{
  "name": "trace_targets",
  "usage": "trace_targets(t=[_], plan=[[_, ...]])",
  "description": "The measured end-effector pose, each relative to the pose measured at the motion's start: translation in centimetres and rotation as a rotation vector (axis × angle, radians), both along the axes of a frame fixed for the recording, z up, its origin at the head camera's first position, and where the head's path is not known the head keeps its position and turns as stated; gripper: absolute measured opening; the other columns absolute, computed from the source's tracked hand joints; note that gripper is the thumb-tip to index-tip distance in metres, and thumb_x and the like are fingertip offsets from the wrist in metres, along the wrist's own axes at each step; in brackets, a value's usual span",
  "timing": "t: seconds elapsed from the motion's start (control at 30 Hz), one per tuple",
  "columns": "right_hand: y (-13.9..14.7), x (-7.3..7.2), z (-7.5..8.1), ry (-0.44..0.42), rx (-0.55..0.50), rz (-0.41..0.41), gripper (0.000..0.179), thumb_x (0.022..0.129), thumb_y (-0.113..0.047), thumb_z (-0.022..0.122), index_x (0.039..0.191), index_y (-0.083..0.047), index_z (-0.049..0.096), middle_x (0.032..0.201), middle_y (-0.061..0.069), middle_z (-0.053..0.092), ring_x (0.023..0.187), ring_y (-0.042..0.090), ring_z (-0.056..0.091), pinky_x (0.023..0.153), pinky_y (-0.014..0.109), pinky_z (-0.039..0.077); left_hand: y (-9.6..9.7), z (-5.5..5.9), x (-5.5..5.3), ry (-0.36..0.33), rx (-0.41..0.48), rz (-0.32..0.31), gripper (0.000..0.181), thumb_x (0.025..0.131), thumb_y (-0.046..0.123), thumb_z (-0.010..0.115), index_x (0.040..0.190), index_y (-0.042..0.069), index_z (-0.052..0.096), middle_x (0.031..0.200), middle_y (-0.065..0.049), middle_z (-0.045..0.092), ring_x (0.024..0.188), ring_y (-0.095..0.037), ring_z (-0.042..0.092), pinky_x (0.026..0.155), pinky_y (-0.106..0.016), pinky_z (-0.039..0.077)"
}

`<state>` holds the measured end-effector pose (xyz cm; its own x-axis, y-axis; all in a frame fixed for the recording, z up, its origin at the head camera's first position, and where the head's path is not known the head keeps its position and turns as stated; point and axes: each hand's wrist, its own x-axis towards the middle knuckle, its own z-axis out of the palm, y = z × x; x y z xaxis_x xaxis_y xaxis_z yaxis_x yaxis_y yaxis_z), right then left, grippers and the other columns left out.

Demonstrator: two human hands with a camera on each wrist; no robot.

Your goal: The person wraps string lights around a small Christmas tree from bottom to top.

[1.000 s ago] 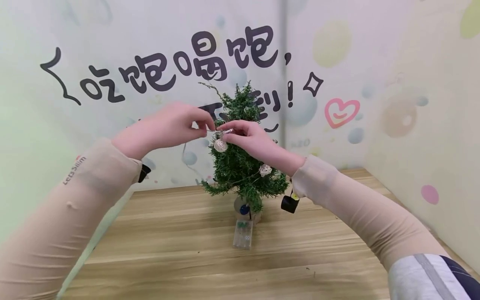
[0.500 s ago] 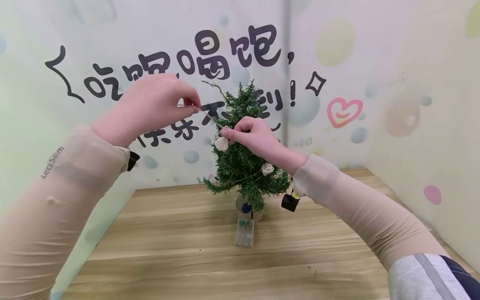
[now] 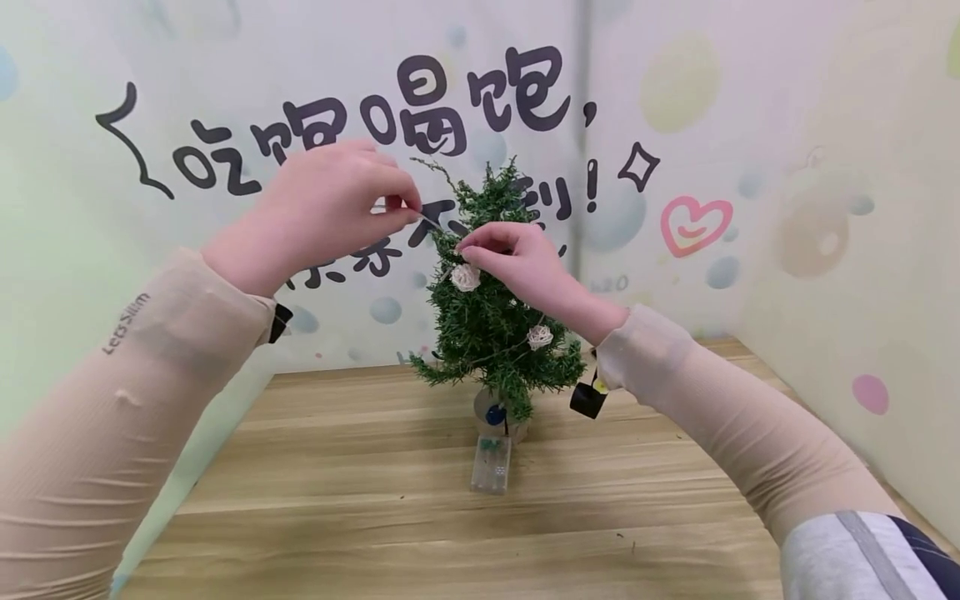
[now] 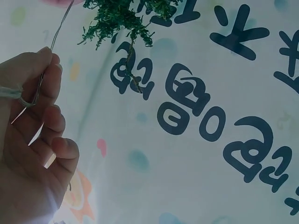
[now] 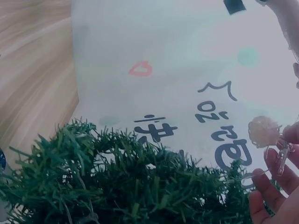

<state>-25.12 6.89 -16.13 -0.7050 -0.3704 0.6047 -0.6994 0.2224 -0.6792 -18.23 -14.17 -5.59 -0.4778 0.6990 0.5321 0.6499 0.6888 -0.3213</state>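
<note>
In front of me the tree (image 3: pixel 491 317) stands upright on the wood table (image 3: pixel 300 467), and I give places by clock from its middle, as my head camera sees it. My left hand (image 3: pixel 322 212) is at 10 o'clock, off the branches, thumb and forefinger pinching the thin wire (image 3: pixel 431 221); in my left wrist view the other fingers curl loosely. From that pinch the wire slants toward 4 o'clock to my right hand (image 3: pixel 532 271).

My right hand is at 2 o'clock, in front of the branches, thumb and forefinger pinched together on the wire with the tips pointing to 9. My right wrist view shows a clear clip (image 5: pixel 283 159) against those fingers, with the upper ball (image 3: pixel 465 277) just beside it. That ball, white and woven, is at 11 o'clock, just below my right fingertips. The lower ball (image 3: pixel 540 337), also white and woven, is at 4 o'clock among the branches.

The clear box (image 3: pixel 490 465) lies on the table at 6 o'clock, with a blue disc (image 3: pixel 495 414) between it and the lowest branches. A thin twig (image 3: pixel 442 169) sticks out at 11 o'clock. A black block (image 3: pixel 588 400) hangs under my right cuff (image 3: pixel 645 354), between 4 and 5. Behind everything is the pale wall (image 3: pixel 517 25), with dark lettering across 10 to 2
</note>
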Motion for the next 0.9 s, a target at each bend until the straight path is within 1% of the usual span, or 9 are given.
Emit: trace_targets(t=[0.13, 0.27, 0.37, 0.43, 0.53, 0.63, 0.77, 0.83, 0.9], plan=[[0.6, 0.0, 0.3, -0.012, -0.018, 0.016, 0.018, 0.085, -0.020, 0.059, 0.099, -0.011, 0.064, 0.089, 0.008, 0.062, 0.076, 0.026, 0.054, 0.063, 0.029, 0.042, -0.6, 0.1, -0.2, 0.011, 0.019, -0.009, 0.008, 0.082, 0.017, 0.061, 0.084, 0.018, 0.069, 0.083, 0.004, 0.063, 0.077, -0.016, 0.049, 0.058, -0.033, 0.040], [1.4, 0.7, 0.7, -0.027, 0.009, -0.028, 0.016, 0.086, -0.014, 0.057, 0.097, -0.004, 0.063, 0.090, 0.010, 0.062, 0.077, 0.022, 0.054, 0.066, 0.028, 0.042, -0.7, 0.1, -0.4, 0.016, 0.023, -0.025, 0.010, 0.083, 0.015, 0.060, 0.086, 0.019, 0.068, 0.086, 0.004, 0.063, 0.082, -0.017, 0.050, 0.060, -0.034, 0.041], [2.0, 1.6, 1.1, -0.026, 0.029, -0.070, 0.016, 0.086, -0.011, 0.055, 0.095, 0.000, 0.062, 0.092, 0.012, 0.062, 0.078, 0.017, 0.053, 0.068, 0.028, 0.041, -0.5, 0.1, -0.5, 0.022, 0.015, -0.043, 0.011, 0.083, 0.015, 0.058, 0.087, 0.018, 0.068, 0.088, 0.005, 0.063, 0.079, -0.017, 0.047, 0.060, -0.033, 0.039], [2.3, 2.1, 1.4, -0.024, 0.032, -0.089, 0.017, 0.086, -0.010, 0.054, 0.094, 0.002, 0.061, 0.092, 0.014, 0.061, 0.077, 0.018, 0.052, 0.068, 0.027, 0.040, -0.1, 0.2, -0.7, 0.039, 0.008, -0.064, 0.011, 0.084, 0.015, 0.058, 0.088, 0.018, 0.068, 0.087, 0.005, 0.063, 0.076, -0.016, 0.045, 0.059, -0.031, 0.038], [3.1, 2.3, 1.4, -0.033, 0.027, -0.103, 0.017, 0.086, -0.011, 0.054, 0.093, 0.003, 0.061, 0.090, 0.014, 0.060, 0.076, 0.020, 0.050, 0.066, 0.027, 0.039, 0.7, 0.2, -1.0, 0.076, 0.001, -0.085, 0.013, 0.084, 0.014, 0.057, 0.088, 0.017, 0.068, 0.084, 0.005, 0.062, 0.072, -0.015, 0.043, 0.056, -0.029, 0.036], [4.1, 1.0, 0.8, -0.038, 0.023, -0.114, 0.017, 0.085, -0.019, 0.057, 0.090, -0.004, 0.062, 0.085, 0.009, 0.060, 0.075, 0.025, 0.049, 0.064, 0.028, 0.039, 1.8, 0.3, -1.5, 0.122, -0.004, -0.113, 0.015, 0.083, 0.011, 0.054, 0.088, 0.016, 0.068, 0.082, 0.004, 0.062, 0.071, -0.016, 0.043, 0.053, -0.028, 0.035], [5.0, 0.2, 0.3, -0.040, 0.011, -0.130, 0.019, 0.084, -0.022, 0.059, 0.089, -0.004, 0.063, 0.080, 0.007, 0.059, 0.073, 0.023, 0.050, 0.064, 0.030, 0.040, 3.4, 0.5, -2.3, 0.170, -0.015, -0.146, 0.019, 0.082, 0.007, 0.050, 0.087, 0.015, 0.066, 0.080, 0.002, 0.062, 0.070, -0.017, 0.045, 0.051, -0.028, 0.035], [5.2, 0.6, 0.5, -0.045, -0.003, -0.139, 0.019, 0.085, -0.018, 0.058, 0.089, 0.000, 0.062, 0.079, 0.008, 0.059, 0.072, 0.022, 0.051, 0.066, 0.029, 0.040, 4.2, 0.6, -2.7, 0.171, -0.023, -0.156, 0.020, 0.082, 0.005, 0.048, 0.086, 0.015, 0.065, 0.079, 0.002, 0.062, 0.072, -0.017, 0.045, 0.053, -0.028, 0.035], [5.6, 0.5, 0.4, -0.045, -0.013, -0.155, 0.019, 0.085, -0.018, 0.057, 0.090, 0.000, 0.062, 0.078, 0.009, 0.059, 0.071, 0.020, 0.051, 0.068, 0.030, 0.041, 4.9, 0.8, -3.2, 0.170, -0.038, -0.159, 0.021, 0.083, 0.005, 0.046, 0.086, 0.015, 0.064, 0.079, 0.002, 0.061, 0.075, -0.018, 0.046, 0.056, -0.029, 0.036]])
